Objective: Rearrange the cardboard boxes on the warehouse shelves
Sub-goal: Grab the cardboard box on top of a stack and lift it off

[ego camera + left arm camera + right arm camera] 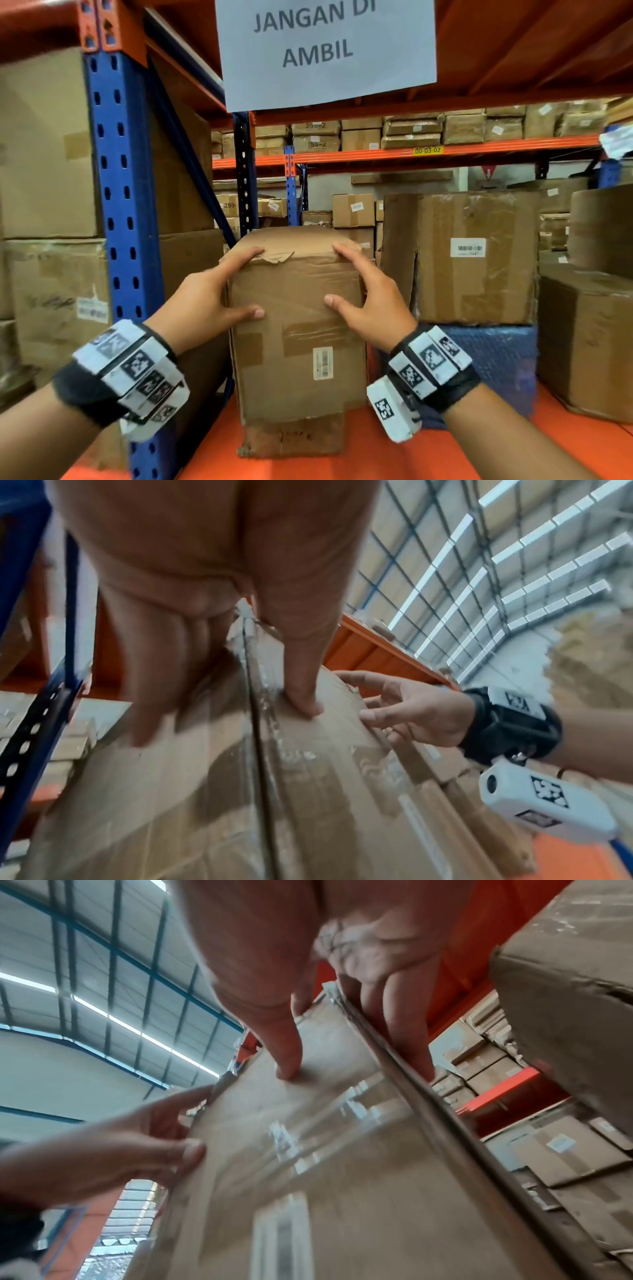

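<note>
A tall, worn cardboard box (294,342) with tape and a barcode label stands upright on the orange shelf deck (445,455). My left hand (246,282) grips its upper left corner, thumb on the front face and fingers over the top and left side. My right hand (342,275) grips the upper right corner the same way. In the left wrist view, the left hand (229,718) straddles the box (240,804) edge. The right wrist view has the right hand (349,1069) clasping the other edge of the box (342,1177).
A blue rack upright (120,205) stands close on the left, with stacked boxes (44,154) beyond it. Right of the held box, a larger torn box (459,260) sits on a blue-wrapped parcel (493,359). Another box (589,342) is at the far right. A paper sign (325,51) hangs overhead.
</note>
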The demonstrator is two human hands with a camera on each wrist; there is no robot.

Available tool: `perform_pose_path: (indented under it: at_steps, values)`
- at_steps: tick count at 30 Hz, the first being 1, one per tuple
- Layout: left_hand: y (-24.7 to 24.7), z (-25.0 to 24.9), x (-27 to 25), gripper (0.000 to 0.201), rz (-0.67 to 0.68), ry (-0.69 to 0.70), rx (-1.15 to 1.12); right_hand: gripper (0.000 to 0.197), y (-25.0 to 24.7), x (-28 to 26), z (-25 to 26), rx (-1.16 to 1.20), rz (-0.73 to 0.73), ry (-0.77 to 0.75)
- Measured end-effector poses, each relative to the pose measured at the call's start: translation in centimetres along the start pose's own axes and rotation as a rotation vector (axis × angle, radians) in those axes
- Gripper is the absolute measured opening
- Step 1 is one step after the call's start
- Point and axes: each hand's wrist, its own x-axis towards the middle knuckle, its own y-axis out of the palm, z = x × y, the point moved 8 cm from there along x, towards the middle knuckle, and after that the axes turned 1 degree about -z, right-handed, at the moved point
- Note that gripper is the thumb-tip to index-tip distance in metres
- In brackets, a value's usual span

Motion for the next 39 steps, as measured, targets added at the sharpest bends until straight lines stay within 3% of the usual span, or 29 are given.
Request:
perform_pose_path:
  at_steps: [3, 6, 10, 15, 19, 22, 24, 26, 30, 34, 37, 39]
  values:
    - [0.1, -0.3, 1.8, 0.103, -0.008, -0.071, 0.312, 0.087, 3.2, -2.4, -2.3, -0.014, 0.005, 0.033]
    - [0.9, -3.3, 3.8, 0.109, 0.032, 0.072, 0.523, 0.080, 6.9, -6.9, -5.2, -0.059, -0.050, 0.086]
    - [2.5, -5.6, 4.9, 0.111, 0.175, 0.186, 0.671, 0.082, 10.4, -13.3, -7.5, -0.014, -0.238, 0.240]
    - [2.5, -4.2, 4.7, 0.101, 0.319, 0.216, 0.776, 0.115, 15.3, -16.3, -8.8, 0.415, -0.280, 0.376]
    - [1.6, -2.9, 3.8, 0.108, 0.360, 0.263, 0.828, 0.139, 15.4, -14.3, -8.5, 0.332, -0.383, 0.429]
    - [0.4, -1.7, 3.5, 0.100, 0.265, 0.287, 0.710, 0.150, 14.6, -12.3, -7.5, 0.331, -0.435, 0.417]
    - [-0.5, -0.9, 3.4, 0.089, 0.211, 0.277, 0.585, 0.148, 12.6, -9.4, -7.3, 0.428, -0.460, 0.415]
    - [-1.8, -0.8, 4.2, 0.076, 0.143, 0.246, 0.468, 0.141, 9.4, -5.1, -7.1, 0.458, -0.421, 0.382]
    - [-3.5, 0.1, 7.8, 0.060, 0.031, 0.128, 0.233, 0.126, -0.3, 4.6, -4.2, 0.225, -0.299, 0.244]
    - [0.8, 3.2, 7.9, 0.085, -0.033, -0.084, -0.040, 0.124, -4.6, 9.6, -2.8, -0.079, -0.076, 0.122]
    - [5.5, 6.8, 5.5, 0.113, -0.001, -0.239, -0.184, 0.110, 0.0, 6.8, -5.6, -0.117, 0.016, 0.032]
    - [8.4, 8.8, 3.5, 0.122, 0.022, -0.293, -0.186, 0.112, 5.2, 2.7, -8.5, -0.177, 0.195, -0.004]
